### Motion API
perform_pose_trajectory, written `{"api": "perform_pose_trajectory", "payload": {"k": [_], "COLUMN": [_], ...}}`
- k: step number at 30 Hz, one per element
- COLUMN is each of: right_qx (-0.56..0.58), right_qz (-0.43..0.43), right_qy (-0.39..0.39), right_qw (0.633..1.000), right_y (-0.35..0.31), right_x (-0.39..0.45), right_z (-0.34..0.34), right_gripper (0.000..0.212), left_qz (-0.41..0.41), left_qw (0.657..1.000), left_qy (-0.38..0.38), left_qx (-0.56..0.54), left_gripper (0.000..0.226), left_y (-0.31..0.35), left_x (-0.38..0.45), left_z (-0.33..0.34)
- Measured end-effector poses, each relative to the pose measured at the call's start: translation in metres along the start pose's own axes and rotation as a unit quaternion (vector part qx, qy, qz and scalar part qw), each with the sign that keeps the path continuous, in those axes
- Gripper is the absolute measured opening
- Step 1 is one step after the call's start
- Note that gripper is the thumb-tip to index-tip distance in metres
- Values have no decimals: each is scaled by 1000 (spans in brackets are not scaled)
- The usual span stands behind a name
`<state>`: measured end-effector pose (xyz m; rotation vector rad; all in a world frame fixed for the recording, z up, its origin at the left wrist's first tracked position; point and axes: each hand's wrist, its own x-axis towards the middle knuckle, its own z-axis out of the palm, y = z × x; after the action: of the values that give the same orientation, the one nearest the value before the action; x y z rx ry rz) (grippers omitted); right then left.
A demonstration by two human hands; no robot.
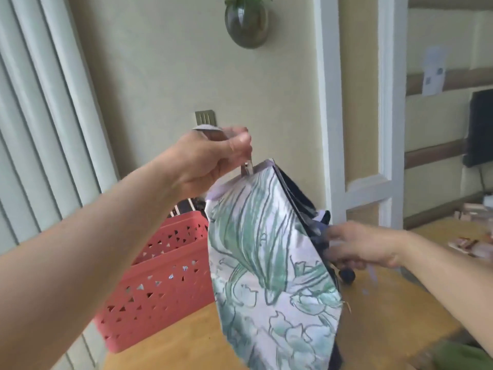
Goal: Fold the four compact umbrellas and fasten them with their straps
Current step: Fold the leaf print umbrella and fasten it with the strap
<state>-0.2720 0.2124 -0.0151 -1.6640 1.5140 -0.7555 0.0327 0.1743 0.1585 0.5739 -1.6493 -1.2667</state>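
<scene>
A compact umbrella (269, 263) with pale lilac fabric and a green flower print hangs loosely over the wooden table (386, 311). Its dark lining shows along the right edge. My left hand (213, 158) is raised and grips the umbrella's top end, with a metal part showing just below my fingers. My right hand (360, 244), blurred, reaches into the dark folds on the umbrella's right side and holds them. A dark round knob (347, 275) shows under that hand. No other umbrella is plainly in view.
A red perforated plastic basket (160, 276) stands on the table's left, behind the umbrella. A green object (464, 359) lies at the bottom right corner. Small blurred items (464, 247) sit at the table's far right. A wall and a white frame (329, 102) rise behind.
</scene>
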Motion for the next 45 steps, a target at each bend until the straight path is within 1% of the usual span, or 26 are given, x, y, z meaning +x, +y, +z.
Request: {"api": "perform_pose_trajectory", "payload": {"k": [1, 2, 3, 5, 6, 7, 8, 9, 11, 13, 15, 17, 19, 22, 26, 30, 31, 33, 34, 37, 41, 43, 45], "right_qx": [-4, -17, -36, -40, -20, 4, 32, 61, 89, 90, 132, 223, 308, 382, 367, 346, 343, 339, 334, 318, 293, 270, 244], "right_qz": [-1, -4, -7, -12, -8, 1, 12, 18, 19, 11, 7, 19, 42, 51, 38, 15, 10, 2, 1, -4, -19, -32, -43], "right_qy": [-24, -40, -51, -68, -76, -85, -92, -98, -69, -15, 24, 39, 48, 56, 65, 85, 92, 103, 108, 120, 145, 161, 165], "right_qw": [1000, 999, 998, 997, 997, 996, 995, 993, 993, 996, 991, 974, 949, 921, 927, 934, 935, 935, 936, 940, 945, 949, 955], "right_y": [9, 18, 26, 40, 45, 49, 52, 54, 57, 52, 44, 38, 37, 38, 47, 56, 56, 55, 54, 49, 43, 41, 39], "right_x": [4, 8, 12, 21, 24, 26, 29, 31, 38, 46, 53, 61, 71, 84, 95, 102, 104, 106, 106, 103, 100, 100, 101], "right_z": [8, 15, 22, 32, 36, 38, 39, 39, 35, 22, 5, -11, -17, -17, -9, 2, 3, 2, -1, -12, -23, -26, -26], "right_gripper": [46, 45, 40, 34, 34, 35, 36, 34, 25, 23, 21, 28, 37, 34, 29, 25, 22, 13, 10, 11, 11, 12, 12], "left_qz": [9, 15, 17, 4, -5, -17, -34, -48, -51, -18, 22, 17, -21, -48, -55, -74, -76, -83, -91, -137, -177, -175, -145], "left_qw": [997, 986, 969, 927, 912, 904, 905, 917, 946, 966, 974, 980, 988, 993, 995, 991, 989, 984, 984, 987, 984, 984, 988], "left_qy": [6, 17, 31, 60, 69, 75, 87, 101, 121, 106, 74, 54, 45, 26, 33, -38, -62, -104, -105, -49, -10, 7, -6], "left_qx": [75, 162, 245, 371, 405, 420, 414, 383, 295, 237, 213, 189, 147, 106, 82, 104, 108, 118, 114, 73, 16, 20, 55], "left_gripper": [14, 6, 6, 28, 33, 37, 39, 40, 39, 37, 38, 36, 28, 17, 10, 8, 11, 24, 29, 25, 21, 23, 24], "left_y": [-4, -9, -17, -37, -47, -55, -62, -68, -72, -64, -52, -43, -44, -66, -95, -97, -99, -107, -114, -141, -175, -179, -169], "left_x": [10, 18, 27, 46, 56, 62, 68, 73, 78, 75, 64, 52, 42, 30, 18, 10, 7, -2, -7, -26, -47, -52, -53], "left_z": [0, -1, -3, -9, -12, -13, -13, -15, -14, -10, -4, -3, -9, -26, -50, -66, -71, -82, -86, -98, -103, -102, -100]}}
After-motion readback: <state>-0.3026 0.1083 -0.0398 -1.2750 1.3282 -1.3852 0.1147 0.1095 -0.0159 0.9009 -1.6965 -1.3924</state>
